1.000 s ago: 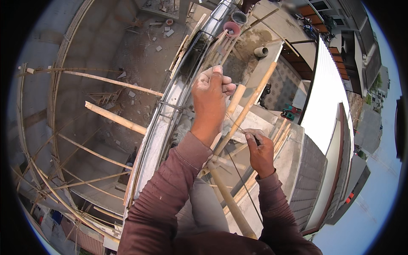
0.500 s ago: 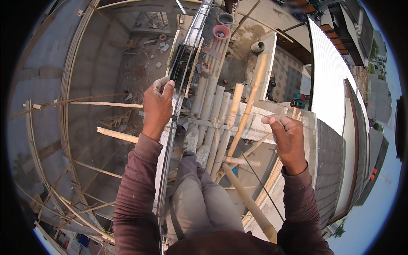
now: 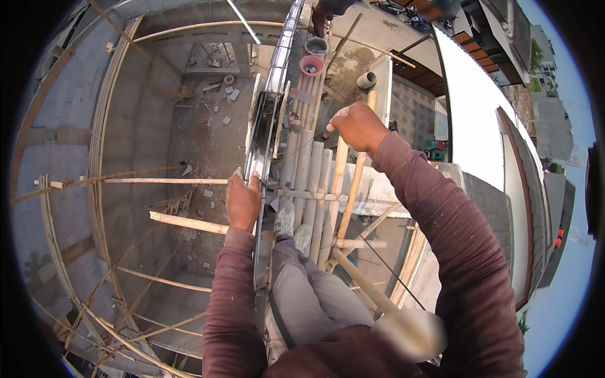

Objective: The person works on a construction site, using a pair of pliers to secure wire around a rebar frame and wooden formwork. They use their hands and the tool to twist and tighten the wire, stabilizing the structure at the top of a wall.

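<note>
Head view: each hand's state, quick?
Left hand: at the metal bars; grip can't be told.
Right hand: fingers curled; can't tell if holding anything.

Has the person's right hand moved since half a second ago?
Yes, the right hand moved up and left in view, closer to the pink bucket.

Anything in the hands (image 3: 244, 200) (image 3: 358, 128) too small to tell, pale shape (image 3: 411, 335) blurred, co-worker's sleeve (image 3: 337, 5) cut off

Dull metal rods (image 3: 258, 246), smooth bamboo poles (image 3: 354, 183), creased cloth sleeves (image 3: 457, 230)
</note>
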Motion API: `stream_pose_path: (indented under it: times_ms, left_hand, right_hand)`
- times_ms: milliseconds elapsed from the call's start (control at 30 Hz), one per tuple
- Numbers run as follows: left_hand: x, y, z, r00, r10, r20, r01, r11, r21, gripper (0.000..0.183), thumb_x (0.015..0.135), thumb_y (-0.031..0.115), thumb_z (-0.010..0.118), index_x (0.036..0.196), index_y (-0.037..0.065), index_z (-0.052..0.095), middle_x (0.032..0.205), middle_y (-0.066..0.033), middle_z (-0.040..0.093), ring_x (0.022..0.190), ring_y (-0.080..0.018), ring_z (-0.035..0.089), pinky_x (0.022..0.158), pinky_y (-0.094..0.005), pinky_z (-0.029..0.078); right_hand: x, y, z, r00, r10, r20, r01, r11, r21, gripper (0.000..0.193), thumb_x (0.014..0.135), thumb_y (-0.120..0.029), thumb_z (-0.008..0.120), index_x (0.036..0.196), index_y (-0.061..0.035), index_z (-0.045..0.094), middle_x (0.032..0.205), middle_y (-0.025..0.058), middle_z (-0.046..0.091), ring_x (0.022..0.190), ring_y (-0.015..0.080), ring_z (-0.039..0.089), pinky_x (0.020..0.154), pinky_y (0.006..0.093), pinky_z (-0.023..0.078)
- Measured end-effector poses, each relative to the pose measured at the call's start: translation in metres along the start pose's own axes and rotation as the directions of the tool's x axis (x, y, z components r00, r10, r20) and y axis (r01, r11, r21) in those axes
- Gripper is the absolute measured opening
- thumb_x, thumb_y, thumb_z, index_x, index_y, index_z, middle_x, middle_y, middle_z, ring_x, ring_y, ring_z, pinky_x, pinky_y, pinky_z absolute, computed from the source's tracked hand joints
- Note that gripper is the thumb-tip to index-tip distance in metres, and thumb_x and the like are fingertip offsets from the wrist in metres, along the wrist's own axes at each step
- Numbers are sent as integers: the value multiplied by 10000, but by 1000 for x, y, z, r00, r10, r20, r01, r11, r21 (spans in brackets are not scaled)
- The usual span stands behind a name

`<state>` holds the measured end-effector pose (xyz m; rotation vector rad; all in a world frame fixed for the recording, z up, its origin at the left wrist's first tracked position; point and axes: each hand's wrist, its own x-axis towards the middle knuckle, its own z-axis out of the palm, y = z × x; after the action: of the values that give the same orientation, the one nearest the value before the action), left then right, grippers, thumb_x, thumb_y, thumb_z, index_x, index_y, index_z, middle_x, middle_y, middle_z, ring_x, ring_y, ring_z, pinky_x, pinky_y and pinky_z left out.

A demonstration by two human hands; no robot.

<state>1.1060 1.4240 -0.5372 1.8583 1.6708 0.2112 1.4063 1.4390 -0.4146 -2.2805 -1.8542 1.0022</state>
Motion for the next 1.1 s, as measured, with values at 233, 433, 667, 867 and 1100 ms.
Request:
stream_pose_path:
  times_ms: [233, 433, 667, 867, 1100]
  left_hand:
    - [-1, 5, -6, 999, -26, 33, 25, 1000, 19, 454, 1006, 332, 518, 1205, -75, 554, 1143, -294, 602, 1037, -460, 601, 889, -501, 497]
    - [-2, 8, 1, 999, 41, -35, -41, 999, 12, 435, 1001, 315, 512, 1202, -68, 556, 1086, -294, 629, 999, -465, 618, 865, -506, 506]
    - [1, 11, 1, 999, -34, -4, 34, 998, 53, 415, 975, 312, 545, 1164, -57, 567, 1083, -296, 640, 986, -454, 635, 850, -511, 518]
    - [-2, 15, -3, 998, -58, -12, 58, 997, 54, 405, 983, 328, 535, 1119, -52, 568, 1078, -296, 636, 981, -461, 632, 843, -523, 513]
    - [-2, 26, 0, 999, -49, -5, 49, 998, 26, 427, 988, 329, 525, 1152, -64, 565, 1092, -293, 631, 991, -475, 629, 853, -526, 509]
  right_hand:
    - [73, -43, -30, 912, -189, 364, 403, 577, -710, 256, 845, -115, 586, 1017, -67, 769, 1059, 149, 736, 959, 353, 711, 801, 437, 574]
    - [125, -92, -37, 944, -125, 305, 313, 631, -710, 281, 799, -97, 646, 1053, -56, 760, 1072, 164, 727, 985, 376, 694, 831, 457, 568]
    - [148, -142, -28, 956, 31, 293, 180, 725, -665, 347, 777, -76, 716, 1122, -73, 749, 1134, 146, 714, 1053, 373, 678, 843, 489, 566]
    - [195, -140, 7, 950, 138, 279, 58, 803, -594, 348, 778, -94, 736, 1125, -85, 751, 1149, 139, 711, 1064, 369, 677, 849, 492, 571]
    - [214, -105, 43, 930, 265, 256, -71, 811, -581, 349, 779, -115, 759, 1128, -100, 754, 1166, 131, 708, 1078, 365, 677, 856, 496, 576]
